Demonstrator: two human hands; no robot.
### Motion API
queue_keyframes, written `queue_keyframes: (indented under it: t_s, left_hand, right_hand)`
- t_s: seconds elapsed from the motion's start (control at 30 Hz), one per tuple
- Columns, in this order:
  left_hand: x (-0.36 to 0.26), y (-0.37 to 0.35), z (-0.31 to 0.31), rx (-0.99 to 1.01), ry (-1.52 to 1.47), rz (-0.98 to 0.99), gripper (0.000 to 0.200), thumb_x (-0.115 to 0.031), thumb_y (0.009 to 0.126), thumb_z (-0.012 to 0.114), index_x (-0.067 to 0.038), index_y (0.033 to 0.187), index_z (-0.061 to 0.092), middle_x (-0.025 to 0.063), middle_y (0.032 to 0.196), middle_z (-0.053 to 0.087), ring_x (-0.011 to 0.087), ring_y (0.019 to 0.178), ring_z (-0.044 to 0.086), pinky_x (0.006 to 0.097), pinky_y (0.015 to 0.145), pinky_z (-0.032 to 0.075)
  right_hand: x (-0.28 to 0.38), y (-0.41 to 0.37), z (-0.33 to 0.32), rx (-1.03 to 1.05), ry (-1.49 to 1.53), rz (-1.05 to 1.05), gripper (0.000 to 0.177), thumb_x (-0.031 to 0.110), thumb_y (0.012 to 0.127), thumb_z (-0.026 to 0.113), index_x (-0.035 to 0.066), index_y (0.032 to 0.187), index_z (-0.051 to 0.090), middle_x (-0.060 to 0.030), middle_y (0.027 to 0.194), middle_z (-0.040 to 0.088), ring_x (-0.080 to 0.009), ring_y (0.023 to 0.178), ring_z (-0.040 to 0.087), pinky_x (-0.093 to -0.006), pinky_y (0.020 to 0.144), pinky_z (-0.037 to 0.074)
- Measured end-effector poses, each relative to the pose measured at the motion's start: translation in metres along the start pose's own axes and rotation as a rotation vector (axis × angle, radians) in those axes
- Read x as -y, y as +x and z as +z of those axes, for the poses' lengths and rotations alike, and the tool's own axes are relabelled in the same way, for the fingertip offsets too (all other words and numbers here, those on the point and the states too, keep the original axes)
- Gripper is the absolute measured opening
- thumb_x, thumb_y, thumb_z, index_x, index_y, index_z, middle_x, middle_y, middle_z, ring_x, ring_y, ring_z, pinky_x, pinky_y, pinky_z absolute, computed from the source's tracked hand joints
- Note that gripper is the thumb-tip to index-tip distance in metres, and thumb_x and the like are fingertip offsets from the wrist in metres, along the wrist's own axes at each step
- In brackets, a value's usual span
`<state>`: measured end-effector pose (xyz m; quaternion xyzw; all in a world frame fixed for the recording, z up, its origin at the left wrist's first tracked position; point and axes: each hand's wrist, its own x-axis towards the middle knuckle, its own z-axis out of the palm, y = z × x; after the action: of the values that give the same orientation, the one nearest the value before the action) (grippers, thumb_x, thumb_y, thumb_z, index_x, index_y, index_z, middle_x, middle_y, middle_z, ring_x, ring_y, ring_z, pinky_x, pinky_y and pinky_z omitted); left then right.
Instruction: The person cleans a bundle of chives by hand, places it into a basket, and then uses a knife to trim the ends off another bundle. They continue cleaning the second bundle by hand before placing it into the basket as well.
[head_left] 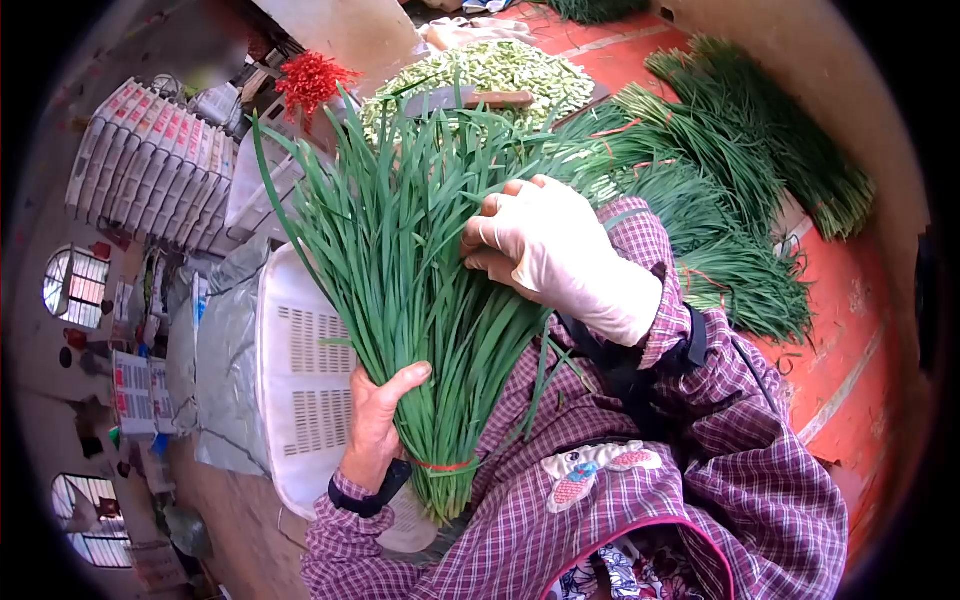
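A large bunch of garlic chives stands tilted before my body, leaf tips pointing away from me. A red band circles it near the pale cut ends. My bare left hand is closed round the lower bunch just above the band, thumb lying over the leaves. On the bunch's right side, my right hand wears a whitish glove. Its fingers are curled in among the upper leaves, and the fingertips are partly hidden.
A white slotted plastic basket stands left of the bunch. Further away, a knife lies on chopped green pieces, beside a heap of red bands. Several banded chive bunches lie on the red surface to the right.
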<state>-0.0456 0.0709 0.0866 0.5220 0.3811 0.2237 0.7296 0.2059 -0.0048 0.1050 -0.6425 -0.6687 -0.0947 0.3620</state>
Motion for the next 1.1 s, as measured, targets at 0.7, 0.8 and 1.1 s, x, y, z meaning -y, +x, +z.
queue_keyframes:
  t_s: [0.7,0.8,1.1]
  left_hand:
    - [0.046,-0.005,-0.015,-0.122,-0.107,-0.036,0.057,-0.001,0.074,0.069,-0.001,0.127,0.049,0.0099,0.116,0.060,0.0209,0.102,0.060,0.0334,0.091,0.048]
    - [0.044,-0.007,-0.010,-0.131,-0.095,-0.010,0.057,-0.001,0.074,0.069,-0.001,0.127,0.049,0.0098,0.116,0.060,0.0211,0.103,0.060,0.0334,0.091,0.048]
    - [0.043,-0.008,-0.008,-0.135,-0.079,-0.005,0.056,-0.002,0.075,0.070,0.000,0.127,0.049,0.0104,0.115,0.060,0.0212,0.102,0.060,0.0335,0.091,0.048]
  right_hand:
    - [-0.049,-0.016,-0.034,0.111,0.561,0.158,0.018,0.008,0.083,0.068,0.011,0.100,0.070,-0.0040,0.091,0.064,-0.0161,0.080,0.059,-0.0283,0.067,0.048]
    - [-0.047,-0.008,-0.027,0.054,0.251,-0.138,0.023,0.009,0.078,0.070,0.013,0.100,0.069,-0.0017,0.091,0.065,-0.0242,0.085,0.060,-0.0360,0.074,0.048]
    - [-0.040,-0.001,-0.008,0.140,0.138,-0.311,0.009,0.020,0.075,0.070,0.016,0.081,0.064,0.0012,0.087,0.059,-0.0210,0.091,0.056,-0.0370,0.079,0.042]
